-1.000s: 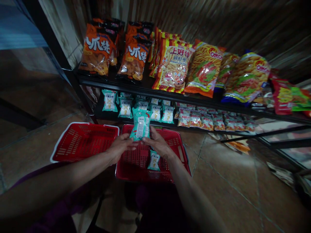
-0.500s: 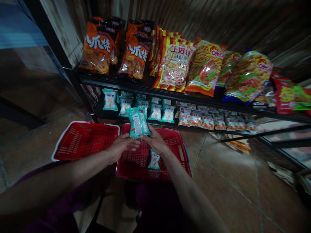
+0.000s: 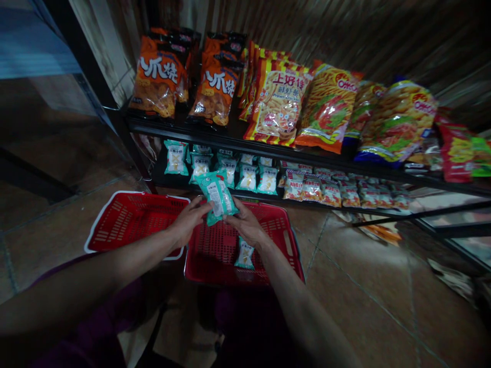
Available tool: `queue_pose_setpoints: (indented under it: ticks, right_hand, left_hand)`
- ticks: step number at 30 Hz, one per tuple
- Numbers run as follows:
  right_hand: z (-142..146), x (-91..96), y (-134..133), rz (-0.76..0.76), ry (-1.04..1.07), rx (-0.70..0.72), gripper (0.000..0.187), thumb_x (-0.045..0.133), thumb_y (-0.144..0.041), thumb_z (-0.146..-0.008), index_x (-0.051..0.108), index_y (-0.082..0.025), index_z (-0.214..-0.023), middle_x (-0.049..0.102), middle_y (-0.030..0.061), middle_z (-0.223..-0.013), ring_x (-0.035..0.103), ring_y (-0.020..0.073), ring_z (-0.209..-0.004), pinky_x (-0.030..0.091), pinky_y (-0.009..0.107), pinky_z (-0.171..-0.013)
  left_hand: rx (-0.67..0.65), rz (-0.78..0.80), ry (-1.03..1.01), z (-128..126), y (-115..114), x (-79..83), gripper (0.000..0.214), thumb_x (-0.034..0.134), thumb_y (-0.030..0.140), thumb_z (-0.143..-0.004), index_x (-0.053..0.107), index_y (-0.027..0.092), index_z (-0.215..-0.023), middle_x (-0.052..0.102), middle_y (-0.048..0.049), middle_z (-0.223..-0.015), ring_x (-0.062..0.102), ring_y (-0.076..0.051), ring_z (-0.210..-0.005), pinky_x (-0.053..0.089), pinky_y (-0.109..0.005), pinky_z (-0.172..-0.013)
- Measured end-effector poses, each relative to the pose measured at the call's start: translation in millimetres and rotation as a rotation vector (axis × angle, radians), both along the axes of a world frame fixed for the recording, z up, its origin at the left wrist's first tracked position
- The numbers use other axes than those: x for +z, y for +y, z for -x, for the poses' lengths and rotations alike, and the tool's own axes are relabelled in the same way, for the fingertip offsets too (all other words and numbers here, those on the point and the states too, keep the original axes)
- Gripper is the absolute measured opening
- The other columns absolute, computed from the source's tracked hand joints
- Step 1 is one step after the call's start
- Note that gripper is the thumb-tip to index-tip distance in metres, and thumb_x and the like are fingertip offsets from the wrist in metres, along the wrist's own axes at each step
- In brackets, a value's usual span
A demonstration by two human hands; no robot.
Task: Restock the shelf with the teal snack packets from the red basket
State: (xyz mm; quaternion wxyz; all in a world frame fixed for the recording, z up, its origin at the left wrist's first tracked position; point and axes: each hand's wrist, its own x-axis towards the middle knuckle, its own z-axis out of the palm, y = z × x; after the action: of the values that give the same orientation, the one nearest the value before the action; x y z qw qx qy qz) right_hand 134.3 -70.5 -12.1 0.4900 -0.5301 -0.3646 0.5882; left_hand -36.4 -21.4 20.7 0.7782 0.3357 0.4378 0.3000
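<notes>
A teal snack bag [image 3: 218, 197] is held up between my hands, its printed back towards me. My left hand [image 3: 191, 219] pinches its left side near the lower corner. My right hand [image 3: 247, 223] grips its right edge, with the thumb across the front and the other fingers partly hidden behind. Below them stands a red shopping basket [image 3: 197, 266]. Inside that basket, towards its right, lies a smaller-looking teal and white snack bag [image 3: 245, 254].
Another red basket [image 3: 132, 217] stands at the left. The lower shelf carries rows of teal bags [image 3: 176, 157] and white-red bags [image 3: 312, 189]. On the upper shelf [image 3: 230, 135] are orange bags [image 3: 157, 82], prawn cracker bags [image 3: 278, 105] and other large snack bags.
The bag has tilted a little, turning its lower end. My left hand has shifted from under the bag's bottom up to its left side. My right hand keeps its grip.
</notes>
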Motion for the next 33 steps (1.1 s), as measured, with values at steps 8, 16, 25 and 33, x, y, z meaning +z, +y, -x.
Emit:
queue_pose_setpoints:
  ticks: [8, 16, 25, 33]
  right_hand:
    - [4.9, 2.4, -0.5, -0.005, 0.037, 0.1, 0.056, 0.074, -0.023, -0.068, 0.057, -0.03, -0.121, 0.066, -0.0025, -0.096, 0.058, 0.013, -0.078, 0.047, 0.027, -0.075]
    - [6.5, 3.3, 2.3, -0.003, 0.015, 0.093, 0.058, 0.075, -0.023, -0.066, 0.056, -0.029, -0.121, 0.065, -0.0024, -0.088, 0.056, 0.0126, -0.072, 0.047, 0.027, -0.07]
    - [5.7, -2.1, 1.4, 0.006, 0.02, 0.049, 0.065, 0.074, -0.024, -0.067, 0.05, -0.03, -0.127, 0.067, -0.0019, -0.094, 0.059, 0.013, -0.076, 0.048, 0.028, -0.072]
    - [7.5, -1.7, 3.7, 0.064, -0.032, -0.149, 0.046, 0.078, -0.038, -0.063, 0.06, -0.024, -0.102, 0.066, -0.0028, -0.079, 0.061, 0.0127, -0.068, 0.048, 0.028, -0.069]
  left_hand:
    - [0.109, 0.036, -0.011, 0.3, 11.1, -6.0, 0.027, 0.071, 0.032, -0.072, 0.063, 0.018, -0.095, 0.068, -0.0077, -0.106, 0.062, -0.018, -0.085, 0.045, -0.032, -0.075]
    - [0.184, 0.039, -0.009, 1.5, 12.6, -5.8, 0.024, 0.074, 0.027, -0.068, 0.065, 0.017, -0.088, 0.07, -0.0065, -0.097, 0.063, -0.017, -0.081, 0.046, -0.029, -0.073]
    - [0.222, -0.012, -0.042, 0.4, 11.2, -9.3, 0.028, 0.075, 0.03, -0.068, 0.066, 0.017, -0.091, 0.07, -0.0051, -0.094, 0.063, -0.016, -0.078, 0.047, -0.03, -0.074]
    - [0.236, 0.052, -0.071, 1.1, 13.5, -14.9, 0.022, 0.073, 0.027, -0.072, 0.065, 0.017, -0.09, 0.07, -0.0057, -0.096, 0.064, -0.016, -0.081, 0.049, -0.03, -0.076]
